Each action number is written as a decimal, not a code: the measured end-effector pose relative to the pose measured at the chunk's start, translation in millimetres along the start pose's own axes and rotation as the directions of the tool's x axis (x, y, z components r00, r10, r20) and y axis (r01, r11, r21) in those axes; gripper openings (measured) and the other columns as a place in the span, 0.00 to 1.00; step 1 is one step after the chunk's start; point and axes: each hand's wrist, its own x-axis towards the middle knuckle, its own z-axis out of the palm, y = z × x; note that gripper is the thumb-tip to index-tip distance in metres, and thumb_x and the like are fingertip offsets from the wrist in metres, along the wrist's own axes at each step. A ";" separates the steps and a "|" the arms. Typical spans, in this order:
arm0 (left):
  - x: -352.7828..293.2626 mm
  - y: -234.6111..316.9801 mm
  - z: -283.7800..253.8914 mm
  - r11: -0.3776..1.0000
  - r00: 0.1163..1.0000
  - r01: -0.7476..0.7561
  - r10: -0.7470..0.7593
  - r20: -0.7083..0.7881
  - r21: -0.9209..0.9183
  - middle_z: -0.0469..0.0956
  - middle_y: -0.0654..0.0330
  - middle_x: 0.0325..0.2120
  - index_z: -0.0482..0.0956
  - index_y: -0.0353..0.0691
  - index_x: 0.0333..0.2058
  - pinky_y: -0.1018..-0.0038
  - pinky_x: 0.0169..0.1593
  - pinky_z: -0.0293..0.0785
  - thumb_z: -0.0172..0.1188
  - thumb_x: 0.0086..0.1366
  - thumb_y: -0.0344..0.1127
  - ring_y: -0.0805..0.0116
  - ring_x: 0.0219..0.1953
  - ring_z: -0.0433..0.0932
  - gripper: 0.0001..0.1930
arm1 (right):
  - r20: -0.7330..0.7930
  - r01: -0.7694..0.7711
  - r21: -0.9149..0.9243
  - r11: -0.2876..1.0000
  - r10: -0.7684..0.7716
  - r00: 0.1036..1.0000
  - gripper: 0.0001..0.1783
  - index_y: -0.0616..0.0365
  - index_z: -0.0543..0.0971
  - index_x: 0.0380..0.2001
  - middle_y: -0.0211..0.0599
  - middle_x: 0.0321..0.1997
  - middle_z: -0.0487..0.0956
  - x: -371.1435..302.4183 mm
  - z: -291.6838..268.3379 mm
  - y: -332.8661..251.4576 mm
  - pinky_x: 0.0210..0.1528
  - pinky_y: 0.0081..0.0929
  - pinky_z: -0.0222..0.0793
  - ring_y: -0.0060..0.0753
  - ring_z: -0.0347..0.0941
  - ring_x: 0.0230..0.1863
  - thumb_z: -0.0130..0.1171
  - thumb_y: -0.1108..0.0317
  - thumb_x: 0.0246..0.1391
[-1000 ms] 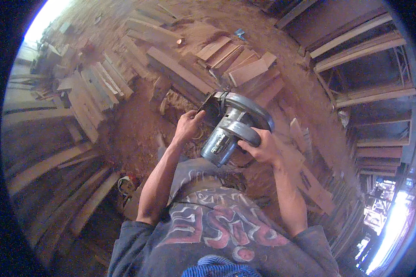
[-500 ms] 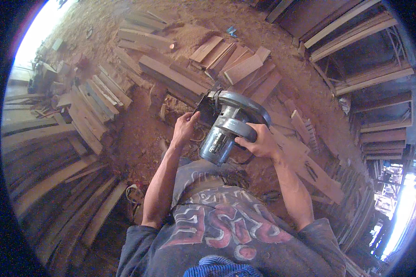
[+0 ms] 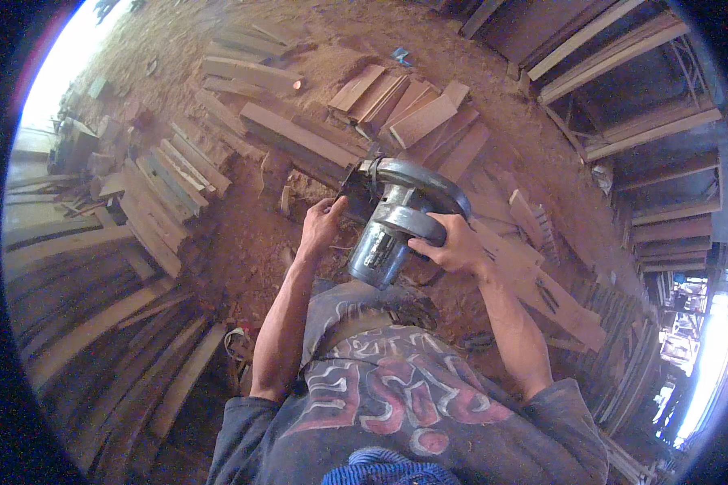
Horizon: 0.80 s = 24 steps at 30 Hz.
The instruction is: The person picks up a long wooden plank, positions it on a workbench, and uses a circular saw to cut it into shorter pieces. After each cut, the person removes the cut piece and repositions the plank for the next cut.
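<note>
A grey-blue circular saw (image 3: 391, 234) is held up in front of my body, its rounded blade guard toward the far right and its motor barrel toward me. My right hand (image 3: 455, 245) is wrapped round the saw's rear handle. At the saw's left side, my left hand (image 3: 323, 224) grips the edge of the dark base plate (image 3: 349, 191), thumb along it. Beyond the saw lies a long, thick wooden beam (image 3: 299, 132) on the ground. The blade itself is hidden from this side.
Stacked short planks (image 3: 425, 113) lie past the saw. More boards (image 3: 150, 198) are piled at left, and long curved-looking planks (image 3: 97, 323) fill the lower left. Wooden frames (image 3: 639, 137) stand along the right. Sawdust covers the ground (image 3: 243, 202).
Both hands keep the same hold on the saw. The whole view has shifted very slightly; otherwise little differs.
</note>
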 end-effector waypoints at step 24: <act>3.1 -1.5 -0.9 0.999 1.000 0.001 -0.001 -0.017 0.040 0.80 0.58 0.27 0.82 0.29 0.50 0.69 0.35 0.72 0.63 0.68 0.57 0.70 0.29 0.77 0.31 | 0.034 -0.043 -0.005 0.999 0.043 0.998 0.19 0.63 0.83 0.43 0.38 0.33 0.85 -0.2 -2.0 -0.4 0.43 0.33 0.72 0.27 0.76 0.35 0.72 0.61 0.54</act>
